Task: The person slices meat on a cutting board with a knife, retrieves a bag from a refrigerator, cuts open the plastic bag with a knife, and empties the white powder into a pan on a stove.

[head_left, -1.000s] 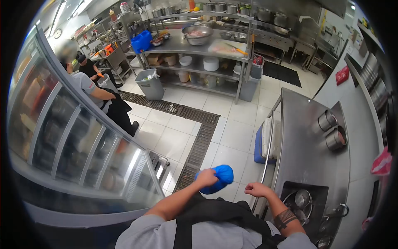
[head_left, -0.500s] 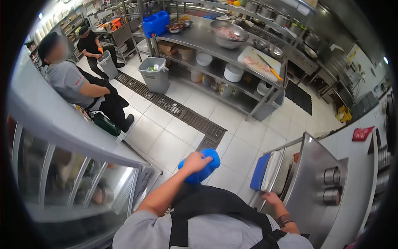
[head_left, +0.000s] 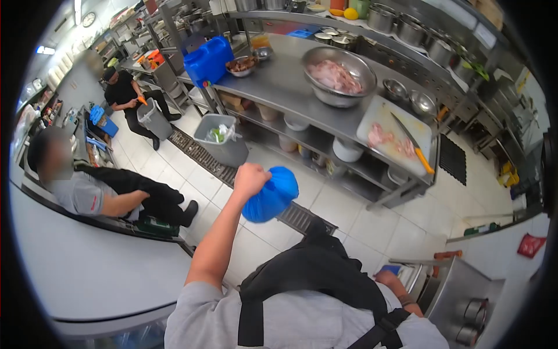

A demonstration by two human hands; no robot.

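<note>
My left hand (head_left: 251, 179) is closed on the gathered top of a full blue bag (head_left: 272, 196), which hangs in front of me above the floor. Low on the right, my right hand (head_left: 386, 277) is near the end of a metal counter, its fingers partly hidden and too small to make out. Ahead stands a steel table (head_left: 267, 78) bearing a large metal bowl (head_left: 339, 75) of raw meat. At its right end a white cutting board (head_left: 378, 119) holds meat pieces and a knife with an orange handle (head_left: 424, 161).
A grey bin (head_left: 224, 148) stands at the table's left end, near a blue jug (head_left: 206, 61). One person (head_left: 87, 195) sits at the left; another (head_left: 125, 96) sits farther back beside a second bin. A steel counter (head_left: 459, 285) is at the right.
The view has moved closer to the steel table. My left hand has carried the blue bag forward and up in view. My right hand has dropped lower beside the counter.
</note>
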